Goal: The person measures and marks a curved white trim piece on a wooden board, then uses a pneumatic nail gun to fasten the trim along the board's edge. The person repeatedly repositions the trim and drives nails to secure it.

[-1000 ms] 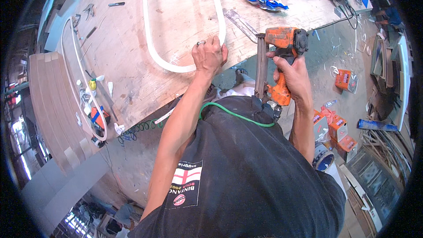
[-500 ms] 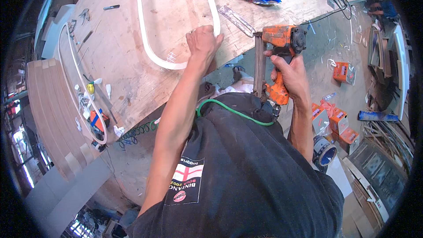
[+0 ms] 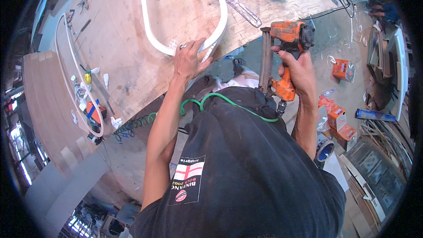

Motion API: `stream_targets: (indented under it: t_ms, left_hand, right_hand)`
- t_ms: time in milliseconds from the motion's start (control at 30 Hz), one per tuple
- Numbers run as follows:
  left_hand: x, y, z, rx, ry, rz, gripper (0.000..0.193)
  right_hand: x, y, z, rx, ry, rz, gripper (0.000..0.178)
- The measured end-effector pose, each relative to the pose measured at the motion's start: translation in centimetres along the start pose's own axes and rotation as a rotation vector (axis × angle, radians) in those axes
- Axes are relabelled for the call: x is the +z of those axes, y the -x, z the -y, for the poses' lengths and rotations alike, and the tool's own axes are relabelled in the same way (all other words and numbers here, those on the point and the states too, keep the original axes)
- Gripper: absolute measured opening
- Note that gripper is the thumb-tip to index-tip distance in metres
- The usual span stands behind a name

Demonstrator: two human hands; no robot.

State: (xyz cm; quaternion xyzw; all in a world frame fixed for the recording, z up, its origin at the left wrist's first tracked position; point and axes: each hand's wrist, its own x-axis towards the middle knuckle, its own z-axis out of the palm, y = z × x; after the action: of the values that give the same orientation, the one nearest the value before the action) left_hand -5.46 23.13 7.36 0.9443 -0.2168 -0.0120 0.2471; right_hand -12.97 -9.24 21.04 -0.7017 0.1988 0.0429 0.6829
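Trim (image 3: 222,15) curve pressed at the worktop (image 3: 132,53) near edge by left hand (image 3: 189,59); right hand (image 3: 299,68) clamped on nailer (image 3: 286,44), not yet applied.

My left hand (image 3: 190,58) covers the bottom of the white curved trim (image 3: 222,15), so I cannot tell how the bend sits on the desk (image 3: 128,48) there. Both arms of the trim run off the top edge. My right hand (image 3: 299,68) wraps the handle of the orange nail gun (image 3: 286,39), hiding the trigger. My dark shirt (image 3: 246,172) blocks the green coiled hose (image 3: 145,121) beyond the gun and the floor beneath me. Small things at the desk's left end are too tiny to name.
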Motion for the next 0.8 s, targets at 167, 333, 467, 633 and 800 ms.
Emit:
stream_targets:
  t_ms: [167, 333, 467, 633, 800]
  left_hand:
    - [0.3, -0.2, 0.2, 0.027, 0.014, -0.015, 0.065]
    - [-0.4, -0.5, 0.0, -0.004, 0.031, 0.012, 0.057]
    - [-0.7, -0.5, 0.2, -0.019, 0.076, 0.03, 0.052]
    - [-0.7, -0.7, -0.3, -0.025, 0.039, 0.025, 0.049]
    - [-0.4, -0.6, -0.3, -0.039, 0.046, -0.014, 0.045]
  right_hand:
    - [0.5, 0.7, -0.1, -0.01, 0.013, 0.053, 0.04]
    - [1.0, 1.0, 0.2, -0.01, 0.059, 0.044, 0.041]
    - [1.4, 1.4, 0.1, -0.025, 0.041, 0.025, 0.043]
    - [1.4, 1.6, -0.2, -0.009, -0.005, 0.027, 0.04]
    - [1.6, 1.8, -0.2, -0.008, -0.004, 0.03, 0.04]
